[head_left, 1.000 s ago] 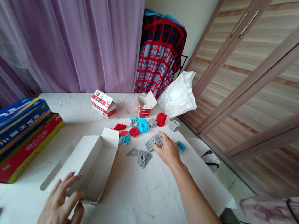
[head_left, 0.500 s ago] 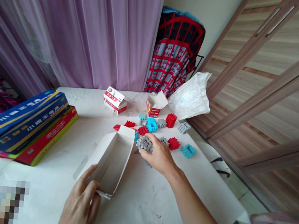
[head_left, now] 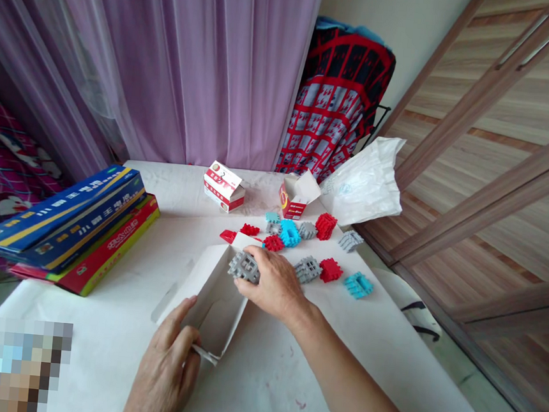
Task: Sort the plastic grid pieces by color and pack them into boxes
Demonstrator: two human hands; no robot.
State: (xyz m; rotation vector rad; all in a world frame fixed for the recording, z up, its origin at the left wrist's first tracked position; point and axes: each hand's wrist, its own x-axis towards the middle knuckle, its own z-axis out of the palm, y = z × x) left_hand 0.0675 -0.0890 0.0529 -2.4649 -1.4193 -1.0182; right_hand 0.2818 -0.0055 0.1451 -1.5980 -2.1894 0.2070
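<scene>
An open white cardboard box (head_left: 219, 313) lies tilted on the table, its hollow inside facing up. My left hand (head_left: 168, 357) grips the box's near end with bent fingers. Between the thumb and fingers of my right hand (head_left: 275, 283) is a grey toothed block (head_left: 244, 267), held over the far part of the box. Just right of that hand sit another grey block (head_left: 308, 270) and a red block (head_left: 331, 270). A turquoise block (head_left: 358, 285) lies farther right. Behind my right hand are a blue block (head_left: 290, 233) and several red and grey ones.
Blue and red flat boxes (head_left: 85, 228) are stacked at the table's left. Toward the back stand a closed small red-and-white carton (head_left: 225, 187) and an open one (head_left: 294, 198). A white plastic bag (head_left: 365, 182) rests at the back right edge.
My right hand has carried the grey block leftward, from beside the white box to over its far part. My left hand keeps its grip on the box. The view has shifted slightly.
</scene>
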